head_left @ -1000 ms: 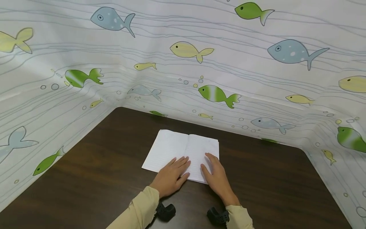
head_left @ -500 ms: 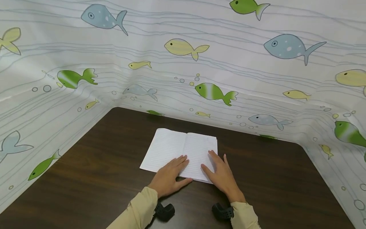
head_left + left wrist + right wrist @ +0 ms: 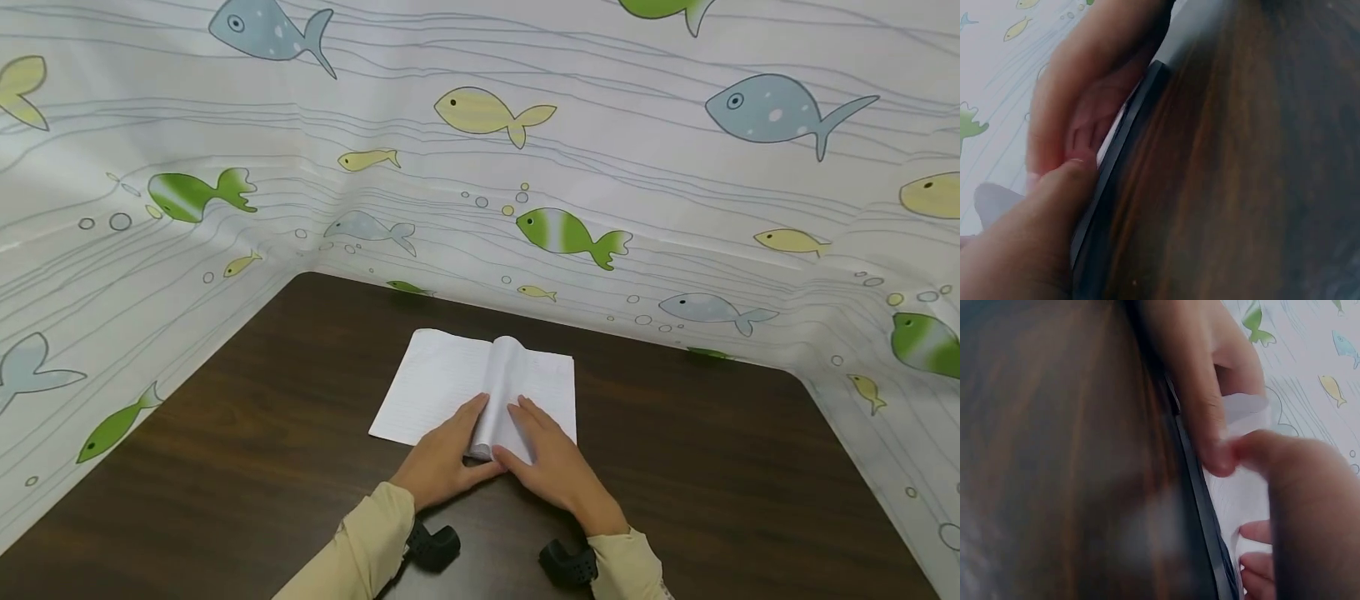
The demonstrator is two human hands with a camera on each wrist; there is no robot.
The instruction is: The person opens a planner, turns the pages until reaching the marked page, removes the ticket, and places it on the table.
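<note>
An open notebook (image 3: 442,375) with lined white pages lies on the dark table. Near its spine, a bundle of pages (image 3: 501,375) bulges up into a long curl. My left hand (image 3: 441,465) lies against the left side of the curl, fingers fairly straight, thumb at the lower edge. On the right page rests my right hand (image 3: 553,467), its fingers spread and relaxed, its thumb touching the foot of the curl. The two thumbs meet there. In both wrist views the notebook's dark cover edge (image 3: 1124,134) shows, and curled paper (image 3: 1247,406) stands between the hands.
The dark wood table (image 3: 247,442) spreads out on both sides of the notebook. Walls of white sheet (image 3: 645,200) printed with fish enclose its back, left and right. Black devices (image 3: 435,548) sit at both wrists.
The pages, flat before, now bulge up along the spine. My right hand first slid toward the right edge, then moved left to meet the left hand. The left hand has barely moved.
</note>
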